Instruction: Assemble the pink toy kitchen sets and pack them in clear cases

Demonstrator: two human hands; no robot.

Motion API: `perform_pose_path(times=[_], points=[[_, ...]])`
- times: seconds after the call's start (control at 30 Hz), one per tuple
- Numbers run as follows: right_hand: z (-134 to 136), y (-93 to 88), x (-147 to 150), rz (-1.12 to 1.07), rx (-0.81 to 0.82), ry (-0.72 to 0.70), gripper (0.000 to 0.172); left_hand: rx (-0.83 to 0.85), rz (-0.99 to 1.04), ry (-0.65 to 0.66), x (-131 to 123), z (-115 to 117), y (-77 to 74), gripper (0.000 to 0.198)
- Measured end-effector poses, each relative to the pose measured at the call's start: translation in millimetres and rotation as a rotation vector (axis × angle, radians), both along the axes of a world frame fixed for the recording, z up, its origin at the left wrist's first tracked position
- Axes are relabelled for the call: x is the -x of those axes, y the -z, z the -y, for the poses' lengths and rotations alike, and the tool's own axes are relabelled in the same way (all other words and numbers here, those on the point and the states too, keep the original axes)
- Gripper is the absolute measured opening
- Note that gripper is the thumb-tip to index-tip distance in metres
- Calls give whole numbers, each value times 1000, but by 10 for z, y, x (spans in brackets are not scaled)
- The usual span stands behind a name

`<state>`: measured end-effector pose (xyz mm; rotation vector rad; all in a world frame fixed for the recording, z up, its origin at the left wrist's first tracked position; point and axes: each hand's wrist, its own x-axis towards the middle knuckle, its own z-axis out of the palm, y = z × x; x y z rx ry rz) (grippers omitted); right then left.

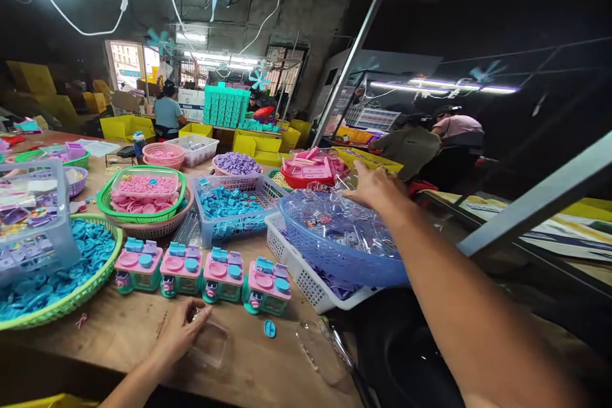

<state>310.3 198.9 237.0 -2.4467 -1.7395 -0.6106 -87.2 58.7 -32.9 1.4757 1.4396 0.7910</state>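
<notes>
My left hand [179, 331] rests on the wooden table [124, 338] near its front edge, fingers curled on a clear plastic cover [213, 344]. Just beyond it stands a row of several pink and teal toy kitchen sets [222, 275]. My right hand [375, 188] reaches far across to the back rim of a blue round basket [335, 255] full of small clear-bagged parts; the fingers are bent down into the bags, and what they hold, if anything, is hidden. A loose blue round piece [269, 328] lies on the table.
A green basket of blue parts [57, 280] at left, a clear bin [29, 223], a green basket with pink parts [143, 194], a blue crate [229, 207], a white crate [306, 277] under the blue basket. People work at far tables. A metal bar [535, 204] slants at right.
</notes>
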Motion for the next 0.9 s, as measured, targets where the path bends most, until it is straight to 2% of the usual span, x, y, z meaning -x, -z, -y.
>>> perform_pose_path(times=[0.13,0.23,0.33,0.4,0.47,0.57,0.63,0.7,0.8,0.9], points=[[-25,89,94,29,135,32,68,-185,-150,-6,44,4,30,55],[-41,68,193,44,155,-6,68,-361,-269,-23,62,46,146,54],[188,-17,245,39,-56,-102,62,-541,-323,-12,126,91,196,53],[525,-11,286,24,-310,-238,65,-658,-334,14,166,101,113,49],[906,92,359,14,-560,-399,66,-753,-355,52,136,72,-71,43],[1236,349,498,5,-689,-564,62,-884,-363,144,-177,-89,-480,47],[1194,480,546,-7,-659,-571,63,-1006,-318,244,-586,-291,-781,59],[1016,517,526,-44,-587,-506,64,-1087,-250,340,-1089,-557,-1061,65],[750,435,391,-168,-466,-379,64,-1057,-145,361,-1794,-1019,-1395,72],[634,366,203,-438,-394,-292,66,-957,-54,405,-2255,-1439,-1591,82]])
